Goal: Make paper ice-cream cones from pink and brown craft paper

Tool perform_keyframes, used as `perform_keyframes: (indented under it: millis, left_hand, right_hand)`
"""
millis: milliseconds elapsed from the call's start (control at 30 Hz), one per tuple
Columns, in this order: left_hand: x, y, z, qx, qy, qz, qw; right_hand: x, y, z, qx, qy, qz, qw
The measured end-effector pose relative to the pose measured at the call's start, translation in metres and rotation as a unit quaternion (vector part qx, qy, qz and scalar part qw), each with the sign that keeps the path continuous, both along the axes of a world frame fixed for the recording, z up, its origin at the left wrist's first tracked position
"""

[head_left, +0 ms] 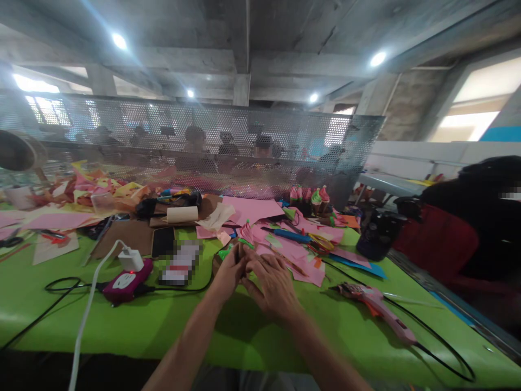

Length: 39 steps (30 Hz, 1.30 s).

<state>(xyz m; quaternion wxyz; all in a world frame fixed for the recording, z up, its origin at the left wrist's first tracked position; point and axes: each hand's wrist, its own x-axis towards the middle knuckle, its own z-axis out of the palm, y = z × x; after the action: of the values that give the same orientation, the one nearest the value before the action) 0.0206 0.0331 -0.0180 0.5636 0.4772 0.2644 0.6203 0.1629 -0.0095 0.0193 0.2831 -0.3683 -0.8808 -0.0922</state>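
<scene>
My left hand (231, 270) is closed, its fingertips pinched round a small pink-and-green paper swirl ornament (246, 232). My right hand (272, 279) meets it from the right, fingers bent and pressed close to the same piece. Fingers hide the lower part of the ornament. Green paper bits (223, 253) show just beside my left fingertips. Behind the hands lie cut pink sheets (252, 209). To the right on the green table (325, 336) rests a pink glue gun (378, 309) with a black cord.
Scissors with yellow handles (321, 243) and a blue pen-like tool (291, 235) lie at right. A dark cup (380, 233) stands near the right edge. Left are a phone (181, 263), a purple power strip (127, 282) and cables. Swirl ornaments (319, 198) stand before a perforated screen (223, 130).
</scene>
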Motion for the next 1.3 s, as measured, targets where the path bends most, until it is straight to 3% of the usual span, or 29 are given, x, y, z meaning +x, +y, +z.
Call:
perform_keyframes:
  millis: [333,667,1300]
  left_hand:
    - [0.001,0.000,0.002,0.014,0.010,0.013,1.000]
    - [-0.002,0.013,-0.019,0.027,0.032,0.039,0.998]
    - [0.002,0.017,-0.020,-0.001,0.012,0.048,0.999]
  right_hand:
    - [0.000,0.001,-0.001,0.008,0.012,-0.004,1.000]
    - [0.001,0.001,0.000,0.003,0.000,-0.010,1.000]
    - [0.000,0.000,0.000,0.010,0.006,-0.007,1.000]
